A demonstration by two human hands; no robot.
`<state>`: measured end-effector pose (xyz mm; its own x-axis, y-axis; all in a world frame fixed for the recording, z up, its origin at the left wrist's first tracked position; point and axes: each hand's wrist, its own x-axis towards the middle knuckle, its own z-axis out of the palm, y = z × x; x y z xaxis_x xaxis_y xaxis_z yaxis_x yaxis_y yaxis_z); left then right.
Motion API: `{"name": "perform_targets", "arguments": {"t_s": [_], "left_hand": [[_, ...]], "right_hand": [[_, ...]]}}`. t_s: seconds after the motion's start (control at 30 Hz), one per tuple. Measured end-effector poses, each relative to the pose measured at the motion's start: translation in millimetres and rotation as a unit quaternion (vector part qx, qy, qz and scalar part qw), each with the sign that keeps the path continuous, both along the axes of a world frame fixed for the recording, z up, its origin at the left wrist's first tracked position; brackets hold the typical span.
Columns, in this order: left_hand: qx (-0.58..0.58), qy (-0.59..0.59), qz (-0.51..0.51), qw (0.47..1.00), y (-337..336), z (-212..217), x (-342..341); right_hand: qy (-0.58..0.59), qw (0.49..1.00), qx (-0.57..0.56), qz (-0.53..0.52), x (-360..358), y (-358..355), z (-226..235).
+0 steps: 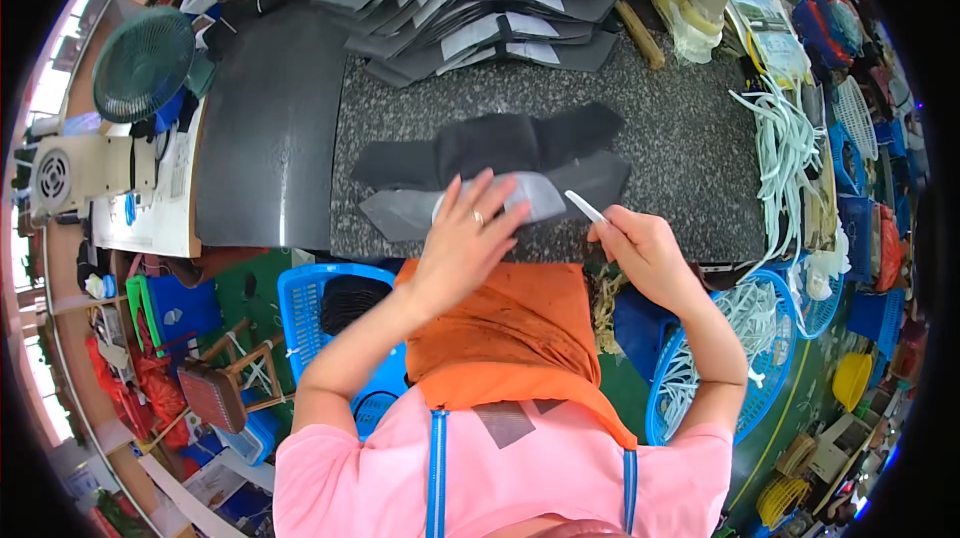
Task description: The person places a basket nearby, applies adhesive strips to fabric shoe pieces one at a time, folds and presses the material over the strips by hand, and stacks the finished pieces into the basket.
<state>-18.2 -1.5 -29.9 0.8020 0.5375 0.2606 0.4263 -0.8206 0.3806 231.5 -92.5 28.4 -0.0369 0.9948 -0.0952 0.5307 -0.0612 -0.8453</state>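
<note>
We look to be at pressing-flat: left hand [467, 236] spread, gripping nothing, on the grey winged fabric piece [395, 215] with white patch [543, 196], on the speckled dark stone table [690, 138], right hand [642, 246] pinching the slim white pointed tool [581, 204]; next move calls for steady left pressure

Head view, one. Wide fisheye, left unit of a head-worn pair. Station: above the fingers [480, 200] and behind them. Facing: steeply down, upright. Range: near, fingers close to centre. Field: round; counter [690, 138] beneath and beyond the fingers, pink shirt [370, 478] behind them, straight edges bending outward.
</note>
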Motion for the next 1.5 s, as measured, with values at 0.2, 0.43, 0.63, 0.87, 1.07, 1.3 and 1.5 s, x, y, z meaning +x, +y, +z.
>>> {"name": "perform_targets", "arguments": {"t_s": [0.2,0.43,0.63,0.87,1.07,1.3,1.5], "left_hand": [[-0.166,-0.086,0.079,0.979,-11,32,4],[-0.611,-0.439,0.15,0.642,-10,45,-34],[-0.154,-0.154,0.273,0.937,46,20,-59],[-0.023,-0.032,0.271,0.962,52,8,-55],[-0.014,-0.054,0.101,0.993,44,19,-72],[-0.026,0.006,0.076,0.997,26,1,-68],[-0.011,-0.022,0.045,0.999,21,17,-42]], "right_hand": [[0.057,0.99,0.048,0.123,-19,31,2],[0.012,0.979,0.084,0.184,-66,53,-3],[-0.098,0.991,0.071,0.055,-77,73,-5],[-0.146,0.988,-0.009,0.05,-79,82,6],[-0.12,0.991,-0.034,0.038,-75,83,4],[-0.097,0.986,-0.135,0.012,-52,104,10],[-0.17,0.979,-0.107,0.036,-52,100,-1]]}}
